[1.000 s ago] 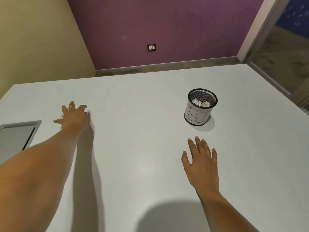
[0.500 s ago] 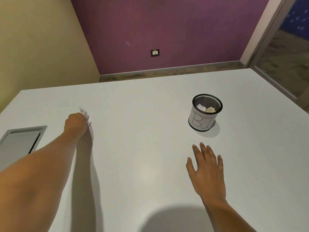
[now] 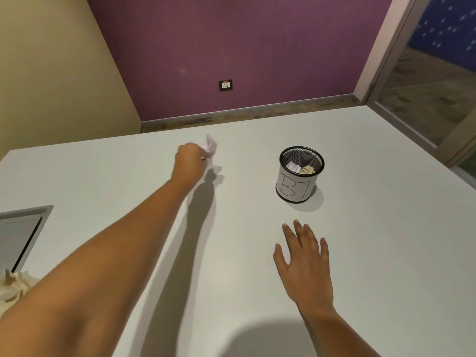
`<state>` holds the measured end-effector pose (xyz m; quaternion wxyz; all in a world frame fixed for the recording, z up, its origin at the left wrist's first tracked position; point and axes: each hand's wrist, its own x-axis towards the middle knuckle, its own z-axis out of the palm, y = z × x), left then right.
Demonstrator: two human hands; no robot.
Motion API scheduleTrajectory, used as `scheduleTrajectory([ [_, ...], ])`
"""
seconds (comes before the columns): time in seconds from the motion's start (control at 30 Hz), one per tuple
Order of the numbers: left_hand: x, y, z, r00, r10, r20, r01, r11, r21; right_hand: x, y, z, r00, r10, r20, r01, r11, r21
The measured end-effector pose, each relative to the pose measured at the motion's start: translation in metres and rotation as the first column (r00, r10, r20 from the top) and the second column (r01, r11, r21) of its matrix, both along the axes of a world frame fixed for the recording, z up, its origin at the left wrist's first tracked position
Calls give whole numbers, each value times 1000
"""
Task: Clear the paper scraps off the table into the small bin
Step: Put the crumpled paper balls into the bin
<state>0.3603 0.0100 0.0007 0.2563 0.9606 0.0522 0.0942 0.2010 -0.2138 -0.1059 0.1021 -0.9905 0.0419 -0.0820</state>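
Head view: crumpled scrap (image 3: 211, 147) in left grip (image 3: 189, 163); mesh bin (image 3: 296, 187).

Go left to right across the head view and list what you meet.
From the left: recessed metal panel → left hand holding a white paper scrap → small bin. Left out: the crumpled paper, which overlaps the panel, and the right hand, which overlaps the bin.

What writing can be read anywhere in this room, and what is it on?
"BI": large hand-drawn letters on the white paper wrap of the small black mesh bin; any further letters curve out of sight.
Black wall switch plate: any markings are too small to read.
No other text is visible.
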Motion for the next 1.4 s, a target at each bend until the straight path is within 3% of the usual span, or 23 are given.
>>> scheduleTrajectory([
  [0.17, 11, -64, 28, 980, -131, 151, 142, 988, -68, 0, 0, -1, 1000, -8, 1, 8, 1000, -4],
  [0.3, 11, -106, 35, 951, -243, 189, 260, 963, -71, 0, 0, -2, 1000, -9, 14, 9, 1000, -8],
  [0.4, 7, -135, 32, 933, -319, 165, 331, 942, -52, 0, 1, -3, 1000, -11, 22, 11, 1000, 1],
  [0.53, 2, -159, 24, 900, -435, 9, 429, 891, 147, 1, 1, -2, 1000, -11, 5, 11, 1000, 1],
  [0.73, 4, -173, 19, 890, -423, -171, 454, 859, 237, 2, 0, -1, 1000, -9, 10, 9, 1000, -11],
  [0.93, 2, -178, 19, 870, -439, -226, 489, 829, 272, 2, -1, -3, 1000, -4, 22, 4, 1000, 9],
  [1.23, -2, -180, 23, 890, -433, -142, 455, 859, 235, 1, -1, -3, 999, -3, 34, 2, 1000, 6],
  [1.4, -2, -181, 21, 830, -518, -205, 539, 654, 530, 2, -1, -2, 999, -5, 43, 6, 1000, -17],
])
